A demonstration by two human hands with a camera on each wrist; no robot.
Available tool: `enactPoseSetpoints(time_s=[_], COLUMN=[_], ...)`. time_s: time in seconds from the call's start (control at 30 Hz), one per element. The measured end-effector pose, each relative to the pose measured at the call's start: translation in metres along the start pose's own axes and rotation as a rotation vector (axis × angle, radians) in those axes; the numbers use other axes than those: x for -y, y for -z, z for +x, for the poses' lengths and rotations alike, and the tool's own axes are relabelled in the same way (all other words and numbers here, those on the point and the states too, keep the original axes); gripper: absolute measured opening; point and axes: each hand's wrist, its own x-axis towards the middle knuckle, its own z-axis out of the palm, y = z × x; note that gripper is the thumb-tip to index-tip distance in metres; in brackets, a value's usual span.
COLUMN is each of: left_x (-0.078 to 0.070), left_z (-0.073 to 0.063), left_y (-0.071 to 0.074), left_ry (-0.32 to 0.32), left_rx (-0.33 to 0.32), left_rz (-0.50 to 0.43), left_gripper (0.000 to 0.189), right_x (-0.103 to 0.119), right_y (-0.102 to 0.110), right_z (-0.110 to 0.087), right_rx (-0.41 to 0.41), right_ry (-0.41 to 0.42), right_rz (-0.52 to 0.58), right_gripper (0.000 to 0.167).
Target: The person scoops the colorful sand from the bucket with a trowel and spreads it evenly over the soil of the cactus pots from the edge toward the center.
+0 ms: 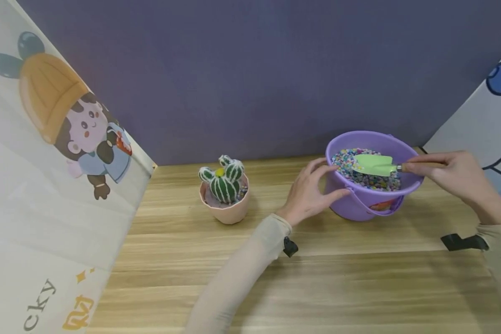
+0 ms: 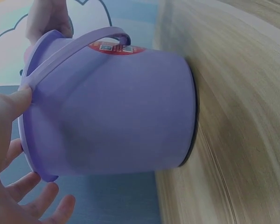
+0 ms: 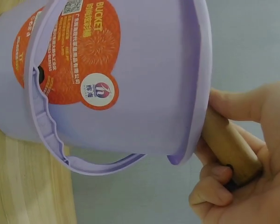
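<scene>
The bucket (image 1: 350,208), near the desk's (image 1: 350,292) back right corner, is touched at its rim (image 3: 203,56) by the spread left hand (image 1: 306,192). The trowel (image 1: 374,164) is gripped by the right hand (image 1: 463,176); beads (image 1: 345,159) may be spilled if the rim is struck.

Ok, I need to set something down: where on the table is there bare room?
Free: the front of the table between both sleeves, and a patch between cactus pot and left hand. Crowded: around the purple bucket, where the right hand holds the trowel.
</scene>
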Motion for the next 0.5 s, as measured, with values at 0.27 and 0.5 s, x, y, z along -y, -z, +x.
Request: enactPoseSetpoints(time_s=[0.27, 0.5], left_x=[0.0015, 0.0015], left_z=[-0.0004, -0.0005], left_y=[0.0000, 0.0002], left_ry=[0.003, 0.001], left_rx=[-0.003, -0.006], left_rz=[-0.008, -0.010], left_gripper=[0.069, 0.069], right_x=[-0.0008, -0.0031], right_y=[0.0028, 0.0009], right_z=[-0.0028, -0.0039], right_rx=[0.017, -0.008], right_ry=[-0.039, -0.034], right_rz=[0.108, 0.102], right_gripper=[0.023, 0.018])
